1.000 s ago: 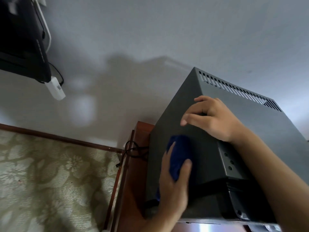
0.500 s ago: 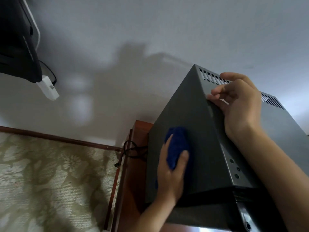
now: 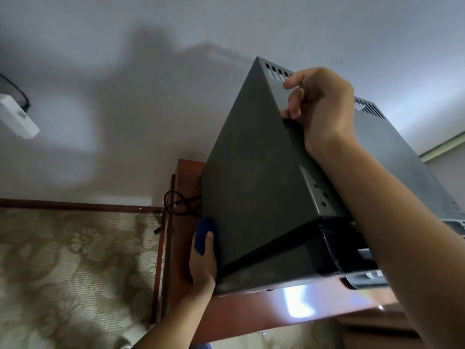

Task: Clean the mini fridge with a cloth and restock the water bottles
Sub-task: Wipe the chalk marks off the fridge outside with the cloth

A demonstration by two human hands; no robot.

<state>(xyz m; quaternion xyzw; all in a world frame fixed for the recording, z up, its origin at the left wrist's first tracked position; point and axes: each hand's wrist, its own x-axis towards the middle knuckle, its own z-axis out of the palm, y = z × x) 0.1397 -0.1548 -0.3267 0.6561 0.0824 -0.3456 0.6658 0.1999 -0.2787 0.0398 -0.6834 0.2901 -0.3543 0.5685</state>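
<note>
A dark grey mini fridge [image 3: 254, 177] stands on a reddish wooden cabinet, seen from above and from its left side. My left hand [image 3: 202, 265] presses a blue cloth [image 3: 202, 234] against the lower back part of the fridge's left side wall. My right hand [image 3: 319, 109] grips the top left edge of the fridge near the vent slots [image 3: 276, 71] at the back. No water bottles are in view.
The wooden cabinet [image 3: 289, 308] juts out under the fridge. A black cable [image 3: 178, 202] is bundled behind the fridge by the white wall. A floral carpet [image 3: 70, 268] covers the floor at left. A white adapter [image 3: 17, 119] hangs on the wall at far left.
My left hand has slid the blue cloth down the fridge's side wall toward its lower back corner. My right hand has moved from the middle of the top edge back to the vent slots.
</note>
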